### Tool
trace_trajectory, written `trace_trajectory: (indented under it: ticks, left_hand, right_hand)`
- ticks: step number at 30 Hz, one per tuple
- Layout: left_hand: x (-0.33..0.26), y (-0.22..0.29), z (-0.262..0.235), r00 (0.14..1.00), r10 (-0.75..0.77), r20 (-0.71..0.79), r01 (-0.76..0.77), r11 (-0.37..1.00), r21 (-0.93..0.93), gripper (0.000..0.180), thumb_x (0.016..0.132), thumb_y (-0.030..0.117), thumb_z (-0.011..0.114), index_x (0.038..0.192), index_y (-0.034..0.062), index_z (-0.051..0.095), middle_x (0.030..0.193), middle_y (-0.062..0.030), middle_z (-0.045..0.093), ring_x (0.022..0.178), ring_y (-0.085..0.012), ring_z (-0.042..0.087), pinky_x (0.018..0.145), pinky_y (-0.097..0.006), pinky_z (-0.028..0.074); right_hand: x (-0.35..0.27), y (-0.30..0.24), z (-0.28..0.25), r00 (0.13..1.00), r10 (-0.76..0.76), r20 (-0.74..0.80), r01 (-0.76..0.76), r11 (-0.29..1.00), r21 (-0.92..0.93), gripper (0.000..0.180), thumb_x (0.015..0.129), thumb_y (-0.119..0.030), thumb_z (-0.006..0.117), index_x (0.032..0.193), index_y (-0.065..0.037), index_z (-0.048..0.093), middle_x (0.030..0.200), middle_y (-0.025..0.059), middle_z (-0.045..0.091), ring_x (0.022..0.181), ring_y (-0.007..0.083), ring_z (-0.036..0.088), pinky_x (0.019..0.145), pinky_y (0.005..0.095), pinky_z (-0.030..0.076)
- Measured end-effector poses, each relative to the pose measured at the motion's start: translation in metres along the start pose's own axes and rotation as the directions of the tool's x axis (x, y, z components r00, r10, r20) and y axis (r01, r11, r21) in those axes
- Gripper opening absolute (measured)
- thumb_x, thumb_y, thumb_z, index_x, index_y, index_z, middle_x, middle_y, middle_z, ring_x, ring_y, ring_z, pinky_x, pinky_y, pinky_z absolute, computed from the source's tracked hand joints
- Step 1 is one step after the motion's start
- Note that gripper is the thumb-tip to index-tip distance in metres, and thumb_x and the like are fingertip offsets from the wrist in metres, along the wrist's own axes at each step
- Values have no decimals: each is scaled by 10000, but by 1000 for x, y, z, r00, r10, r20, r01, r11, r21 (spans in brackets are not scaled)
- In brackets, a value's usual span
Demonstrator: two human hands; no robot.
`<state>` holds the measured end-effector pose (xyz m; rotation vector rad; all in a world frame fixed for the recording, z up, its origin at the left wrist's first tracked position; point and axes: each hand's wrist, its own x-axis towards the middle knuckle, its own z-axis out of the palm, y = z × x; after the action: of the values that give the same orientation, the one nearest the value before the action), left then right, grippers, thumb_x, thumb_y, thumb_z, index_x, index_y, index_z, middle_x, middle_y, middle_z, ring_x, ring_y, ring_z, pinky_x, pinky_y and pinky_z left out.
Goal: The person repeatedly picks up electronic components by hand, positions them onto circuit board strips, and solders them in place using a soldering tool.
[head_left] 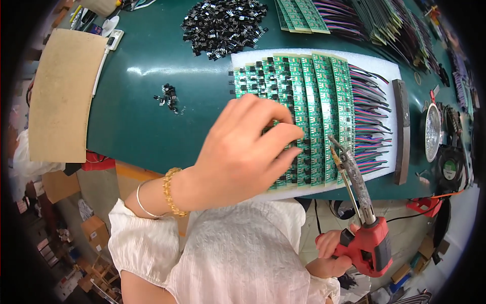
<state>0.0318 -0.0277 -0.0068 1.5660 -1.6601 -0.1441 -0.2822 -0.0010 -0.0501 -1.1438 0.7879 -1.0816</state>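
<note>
Several strips of green circuit boards (315, 101) lie side by side on a white foam pad (377, 66). Small black connectors stand on the left strips, and coloured wires (372, 109) run out from the right side. My left hand (248, 144) hovers over the left strips, its fingers bent and drawn together; whatever is between the fingertips is hidden. Gripped by its red handle, a soldering gun (372, 248) is in my right hand (329, 256) at the table's near edge. Its metal tip points up over the right-hand strips, beside a thin brass-coloured tube.
On the green table (136, 121) sit a large heap of black connectors (223, 28) and a small cluster (169, 97). A dark bar (401, 131) borders the foam's right side. Further right are a metal dish (432, 133) and a small fan (449, 168). Brown board (63, 96) covers the left end.
</note>
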Motion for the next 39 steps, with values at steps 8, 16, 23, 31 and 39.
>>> trace_trajectory:
  ticks: [8,16,23,31,39]
  left_hand:
    - [7,-2,10,998,1,66,-3,1000,28,233,649,-18,783,850,35,678,939,-91,611,788,-238,573,658,-322,469]
    - [9,-2,14,997,30,74,-34,998,49,257,627,-35,760,854,43,669,902,-82,604,751,-233,564,641,-325,446]
    - [9,-3,13,997,43,69,-47,997,54,251,632,-27,752,854,51,662,892,-80,602,747,-252,562,654,-348,438]
    - [8,-4,14,997,42,65,-46,997,58,245,633,-27,752,847,50,660,893,-78,602,755,-250,568,658,-349,443]
    - [9,-3,14,997,39,62,-43,998,54,245,629,-28,756,843,47,663,892,-78,601,759,-246,572,660,-340,451]
  right_hand:
    - [9,-8,-12,956,51,290,-50,999,-10,825,891,-628,605,1357,14,379,535,3,514,449,154,514,451,316,431]
    - [6,-5,-12,958,128,257,-140,990,28,751,870,-616,647,1274,-13,454,548,-6,525,431,149,518,446,294,432]
    - [4,-6,-8,968,147,202,-153,988,17,716,863,-606,662,1244,-27,483,546,-4,523,429,146,520,442,289,433]
    - [0,1,-21,957,92,275,-110,993,50,736,870,-613,644,1296,-37,478,553,-9,521,430,145,520,433,290,434]
    - [-4,0,-25,961,61,270,-75,996,41,783,870,-611,650,1329,-11,445,561,-8,530,438,141,523,442,280,441]
